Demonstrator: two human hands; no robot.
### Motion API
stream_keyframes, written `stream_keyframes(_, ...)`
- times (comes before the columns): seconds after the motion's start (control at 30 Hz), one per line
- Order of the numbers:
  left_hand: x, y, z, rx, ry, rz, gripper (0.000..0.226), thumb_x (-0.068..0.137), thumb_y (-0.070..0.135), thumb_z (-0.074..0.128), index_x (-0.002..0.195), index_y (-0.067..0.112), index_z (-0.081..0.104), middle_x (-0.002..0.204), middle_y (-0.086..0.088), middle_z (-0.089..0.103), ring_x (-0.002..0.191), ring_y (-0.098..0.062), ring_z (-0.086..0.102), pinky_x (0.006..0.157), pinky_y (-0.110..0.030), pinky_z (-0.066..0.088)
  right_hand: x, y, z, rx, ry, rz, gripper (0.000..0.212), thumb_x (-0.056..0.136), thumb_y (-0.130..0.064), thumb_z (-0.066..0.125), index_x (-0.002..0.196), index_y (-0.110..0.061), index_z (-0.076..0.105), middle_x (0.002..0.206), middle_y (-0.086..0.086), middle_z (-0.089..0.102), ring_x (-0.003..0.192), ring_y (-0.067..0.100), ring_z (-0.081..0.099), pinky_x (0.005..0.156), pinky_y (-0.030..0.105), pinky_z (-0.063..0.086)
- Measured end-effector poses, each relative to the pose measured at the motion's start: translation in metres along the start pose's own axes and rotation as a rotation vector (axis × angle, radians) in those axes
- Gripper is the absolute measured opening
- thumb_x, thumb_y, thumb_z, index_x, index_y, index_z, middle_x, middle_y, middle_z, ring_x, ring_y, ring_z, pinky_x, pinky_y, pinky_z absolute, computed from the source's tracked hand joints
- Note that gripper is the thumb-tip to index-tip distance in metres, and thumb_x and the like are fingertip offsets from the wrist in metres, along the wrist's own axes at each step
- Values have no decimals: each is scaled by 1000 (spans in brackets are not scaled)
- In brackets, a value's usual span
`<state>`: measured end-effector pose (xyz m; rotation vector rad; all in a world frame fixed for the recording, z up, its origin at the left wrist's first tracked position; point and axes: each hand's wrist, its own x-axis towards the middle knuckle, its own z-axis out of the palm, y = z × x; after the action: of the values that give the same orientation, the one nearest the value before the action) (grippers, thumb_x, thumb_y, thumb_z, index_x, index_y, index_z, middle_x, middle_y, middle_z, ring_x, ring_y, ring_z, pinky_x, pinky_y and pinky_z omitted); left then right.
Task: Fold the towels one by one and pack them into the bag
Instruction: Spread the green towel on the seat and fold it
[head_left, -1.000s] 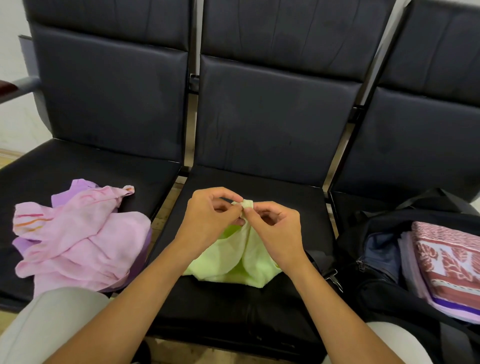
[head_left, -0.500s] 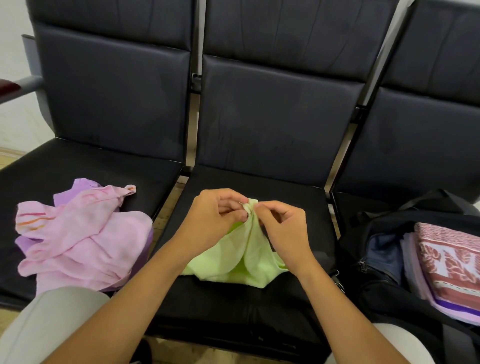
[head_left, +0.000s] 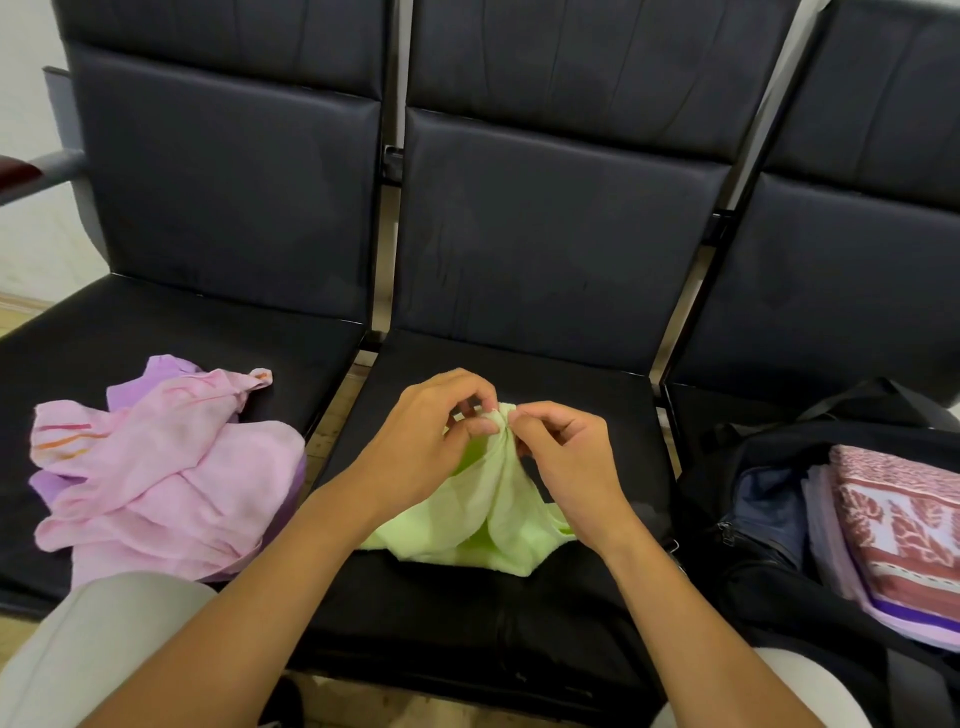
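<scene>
A light green towel (head_left: 483, 514) lies bunched on the middle seat. My left hand (head_left: 421, 441) and my right hand (head_left: 566, 462) both pinch its top edge, fingertips almost touching, lifting that edge off the seat. A crumpled pile of pink and purple towels (head_left: 161, 478) rests on the left seat. At the right, an open black bag (head_left: 769, 551) holds a folded red-and-white patterned towel (head_left: 904, 525) on top of lilac ones.
Three dark padded chairs (head_left: 550, 234) stand in a row with metal frames between them. An armrest (head_left: 31, 171) juts out at far left. My light trouser knees fill the bottom corners.
My hands have shifted their pinch along the green towel's top edge and bunched more cloth between the fingertips; the small raised corner is gone. The view moved slightly.
</scene>
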<state>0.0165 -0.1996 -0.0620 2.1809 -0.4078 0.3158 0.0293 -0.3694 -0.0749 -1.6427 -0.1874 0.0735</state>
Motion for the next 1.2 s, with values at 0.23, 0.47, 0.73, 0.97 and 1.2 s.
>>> stream_keyframes(0.23,1,-4,1,11,15,-15,11,88,18,68,91,27,62,91,17,61,91,-3,54,76,-14,40,1,-1,1,-26,13,-27,16,93,-5,62,89,-9,77,83,9,73,75,14,65,71,31,53)
stream_keyframes(0.47,0,-2,-1,-121,-13,-59,14,91,14,66,99,23,58,94,13,66,97,0,62,83,-10,47,1,-1,-2,-48,-151,-66,20,84,-11,77,104,-13,74,96,5,75,93,23,71,85,33,58)
stream_keyframes(0.73,0,-19,-8,273,-273,-259,10,89,31,63,91,27,55,84,9,60,79,-15,60,68,-36,53,6,-4,-9,35,-3,-44,18,89,-2,67,96,-15,76,95,3,76,94,22,71,83,33,58)
stream_keyframes(0.97,8,-22,-25,266,90,-323,3,89,22,67,88,25,65,82,9,63,75,-8,58,64,-21,45,12,-7,-23,38,161,-136,18,94,-2,61,100,-17,70,98,0,76,95,16,71,82,28,56)
stream_keyframes(1.2,13,3,-27,-101,405,-30,17,89,14,68,90,27,58,82,15,59,76,1,56,66,-7,41,15,-9,-34,23,199,-292,18,98,-2,57,107,-17,61,102,-1,72,100,12,69,82,21,53)
